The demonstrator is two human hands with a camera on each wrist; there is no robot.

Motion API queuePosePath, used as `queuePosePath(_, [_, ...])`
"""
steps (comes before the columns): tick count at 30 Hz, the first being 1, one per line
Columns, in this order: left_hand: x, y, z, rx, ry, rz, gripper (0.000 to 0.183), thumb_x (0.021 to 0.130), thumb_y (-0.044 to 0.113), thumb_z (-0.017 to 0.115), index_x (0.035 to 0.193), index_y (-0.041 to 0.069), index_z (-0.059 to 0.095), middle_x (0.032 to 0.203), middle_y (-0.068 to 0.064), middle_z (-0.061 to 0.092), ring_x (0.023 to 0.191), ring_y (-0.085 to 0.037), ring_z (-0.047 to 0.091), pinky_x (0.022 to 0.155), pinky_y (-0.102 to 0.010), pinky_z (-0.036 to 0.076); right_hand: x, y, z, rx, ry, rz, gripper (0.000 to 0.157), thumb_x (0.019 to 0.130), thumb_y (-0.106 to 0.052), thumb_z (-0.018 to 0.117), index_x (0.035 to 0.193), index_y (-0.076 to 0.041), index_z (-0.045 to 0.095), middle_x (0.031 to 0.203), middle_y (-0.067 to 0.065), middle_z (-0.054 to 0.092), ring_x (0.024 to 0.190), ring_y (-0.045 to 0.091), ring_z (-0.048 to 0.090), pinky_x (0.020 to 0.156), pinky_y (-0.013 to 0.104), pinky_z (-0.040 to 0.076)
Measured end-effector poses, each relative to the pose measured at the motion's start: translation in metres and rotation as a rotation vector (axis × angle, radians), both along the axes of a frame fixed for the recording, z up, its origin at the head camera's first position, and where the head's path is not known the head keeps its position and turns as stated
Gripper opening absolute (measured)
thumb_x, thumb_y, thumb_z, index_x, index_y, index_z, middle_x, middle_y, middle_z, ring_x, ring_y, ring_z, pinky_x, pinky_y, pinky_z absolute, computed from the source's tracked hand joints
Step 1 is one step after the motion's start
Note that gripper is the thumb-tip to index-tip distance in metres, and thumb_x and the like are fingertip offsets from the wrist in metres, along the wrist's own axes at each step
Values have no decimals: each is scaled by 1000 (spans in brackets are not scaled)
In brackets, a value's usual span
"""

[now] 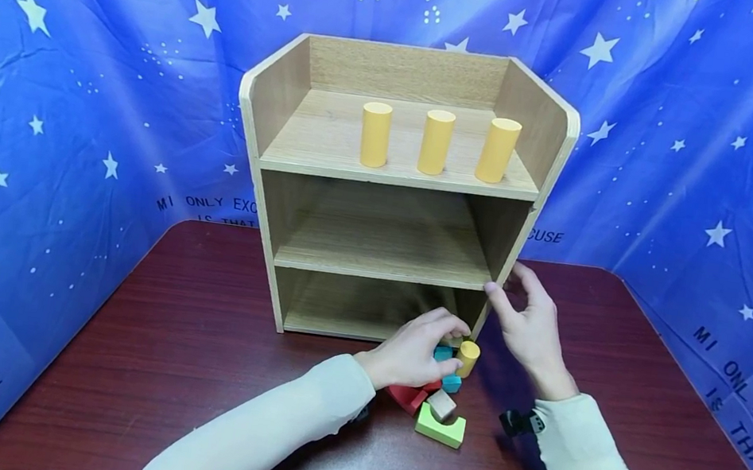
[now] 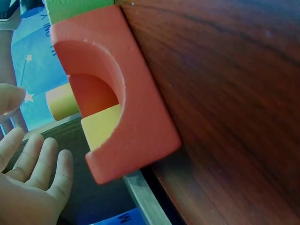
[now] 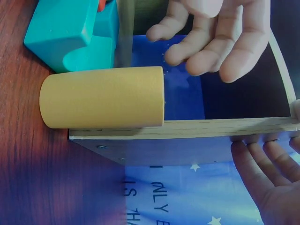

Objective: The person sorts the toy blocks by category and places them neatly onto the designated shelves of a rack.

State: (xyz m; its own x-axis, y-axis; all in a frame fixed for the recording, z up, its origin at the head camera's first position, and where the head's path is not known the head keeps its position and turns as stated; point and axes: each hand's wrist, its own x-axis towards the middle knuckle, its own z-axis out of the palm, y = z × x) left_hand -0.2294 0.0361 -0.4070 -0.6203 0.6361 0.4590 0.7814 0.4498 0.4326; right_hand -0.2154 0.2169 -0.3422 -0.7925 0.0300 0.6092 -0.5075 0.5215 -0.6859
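Observation:
My left hand [image 1: 407,350] hovers over a small pile of blocks at the shelf's front right foot, fingers spread and relaxed. Just beyond its fingertips a yellow cylinder block [image 1: 467,360] stands upright, apart from them in the right wrist view. My right hand [image 1: 536,334] touches the right side panel of the wooden shelf [image 1: 382,269], fingers fairly straight along its outer face and thumb at the front edge. Around the left hand lie teal blocks [image 3: 65,33], a red arch block [image 2: 145,117], a plain wood block [image 1: 442,405] and a green arch block [image 1: 439,427].
Three yellow cylinders stand in a row on the shelf's top board: left [image 1: 375,136], middle [image 1: 436,144] and right [image 1: 497,152]. The shelf rests on a dark red-brown table [image 1: 182,384]. A blue star-patterned cloth [image 1: 118,70] hangs behind and at both sides.

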Motion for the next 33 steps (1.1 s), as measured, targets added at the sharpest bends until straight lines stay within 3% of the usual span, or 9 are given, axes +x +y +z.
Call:
queuePosePath(7, [-2, 7, -4, -32, -6, 35, 37, 81, 25, 74, 114, 15, 61, 102, 3, 56, 93, -8, 55, 78, -10, 38, -17, 11, -17, 3, 1, -9, 41, 89, -10, 66, 129, -5, 56, 106, 14, 65, 92, -3, 55, 75, 12, 45])
queuePosePath(15, [-4, 11, -8, -71, -15, 66, 37, 81, 29, 73, 114, 19, 61, 103, 6, 55, 95, -9, 56, 76, -12, 39, 6, -4, 7, -21, 20, 29, 37, 88, -2, 64, 124, 6, 55, 104, 23, 64, 90, 2, 57, 75, 13, 46])
queuePosePath(19, [-5, 13, -8, -94, -14, 66, 36, 82, 29, 73, 114, 19, 61, 104, 5, 56, 95, -10, 57, 76, -13, 40, 6, -4, 8, -12, 20, 31, 37, 88, -1, 63, 124, 8, 54, 104, 24, 63, 91, 2, 57, 75, 11, 45])
queuePosePath(27, [-6, 16, -5, -163, -24, 79, 35, 82, 30, 73, 113, 19, 62, 104, 8, 59, 94, -5, 55, 78, -16, 43, -17, 10, -16, -17, 13, 18, 41, 89, -10, 66, 129, -5, 56, 106, 14, 65, 92, -1, 56, 76, 11, 45])
queuePosePath(33, [-7, 19, -3, -208, -48, 91, 36, 83, 31, 73, 114, 19, 61, 104, 9, 61, 95, -5, 57, 80, -20, 46, -19, 13, -21, -20, 22, 21, 42, 89, -14, 67, 129, -9, 57, 105, 12, 66, 92, -1, 57, 77, 13, 46])
